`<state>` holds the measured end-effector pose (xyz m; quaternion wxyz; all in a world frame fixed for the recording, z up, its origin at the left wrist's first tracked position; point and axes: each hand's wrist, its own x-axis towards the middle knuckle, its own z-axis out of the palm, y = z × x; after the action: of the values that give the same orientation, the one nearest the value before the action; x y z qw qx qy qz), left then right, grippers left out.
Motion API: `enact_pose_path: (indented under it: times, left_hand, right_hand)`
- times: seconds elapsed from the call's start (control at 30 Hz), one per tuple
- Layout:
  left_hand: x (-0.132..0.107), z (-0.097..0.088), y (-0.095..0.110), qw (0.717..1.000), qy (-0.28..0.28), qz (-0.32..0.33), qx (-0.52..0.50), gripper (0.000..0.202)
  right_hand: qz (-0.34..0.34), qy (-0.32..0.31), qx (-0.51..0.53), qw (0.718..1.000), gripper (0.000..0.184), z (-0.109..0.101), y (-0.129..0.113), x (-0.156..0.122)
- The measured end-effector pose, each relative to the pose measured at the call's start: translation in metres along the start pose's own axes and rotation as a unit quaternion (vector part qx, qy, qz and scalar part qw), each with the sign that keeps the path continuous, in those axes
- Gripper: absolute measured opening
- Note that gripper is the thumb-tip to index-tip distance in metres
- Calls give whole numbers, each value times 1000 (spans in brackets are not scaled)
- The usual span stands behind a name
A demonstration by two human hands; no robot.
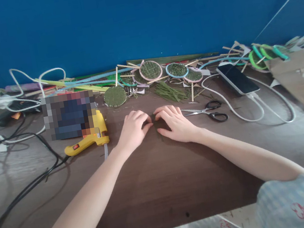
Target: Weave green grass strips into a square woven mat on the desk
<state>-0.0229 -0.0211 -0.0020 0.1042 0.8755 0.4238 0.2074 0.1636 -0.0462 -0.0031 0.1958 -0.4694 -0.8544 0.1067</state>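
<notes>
Both hands rest close together on the dark wooden table (163, 182), fingertips meeting at its middle. My left hand (133, 128) has its fingers curled and pinched toward the right. My right hand (174, 122) mirrors it, with fingers bent and pressed down. Between the fingertips lies something small and dark that I cannot make out. A yellow glue gun (89, 140) lies just left of my left hand. Scissors (208, 112) lie just right of my right hand.
Several round woven green discs (150, 70) on sticks, green strips (170, 91) and coloured strips lie along the back by the blue wall. A phone (236, 78) on a white cable sits at the right, near cardboard (297, 78). White and black cables (20, 182) sprawl at the left.
</notes>
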Motion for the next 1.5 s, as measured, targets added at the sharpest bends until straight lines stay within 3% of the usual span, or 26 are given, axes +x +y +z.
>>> enact_pose_path:
  times: [0.63,0.83,1.07,1.3,1.4,1.5]
  left_hand:
    - [-2,1,1,999,24,23,21,6]
    - [-6,-3,4,995,59,78,12,14]
    - [-10,-4,9,986,28,154,50,24]
    - [-11,-4,11,988,11,145,57,20]
    - [-11,-3,12,988,20,141,52,19]
    - [-10,-3,13,988,34,143,46,20]
  right_hand:
    - [1,-3,39,999,28,-1,3,0]
    - [5,-6,49,999,28,-2,3,1]
    - [2,-3,55,998,27,-1,5,1]
    - [0,-1,89,996,29,-2,5,2]
    - [30,39,128,990,20,-7,12,6]
    - [140,146,74,976,5,-15,31,14]
